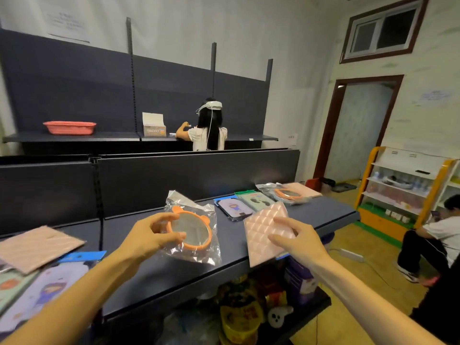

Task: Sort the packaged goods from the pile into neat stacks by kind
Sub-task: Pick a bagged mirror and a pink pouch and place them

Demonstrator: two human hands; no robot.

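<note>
Shelf (249, 255): matt dark, smooth, probably painted metal.
Mirror (193, 231): orange plastic rim, glossy crinkled clear bag.
Pink pad (263, 230): quilted, soft sheen.
Basket (69, 127): red plastic.

Bagged mirror (193, 229) mid-shelf (323, 212), quilted pad (265, 235) to its right — flat packs (245, 205) behind, more packs (42, 282) far left
</note>
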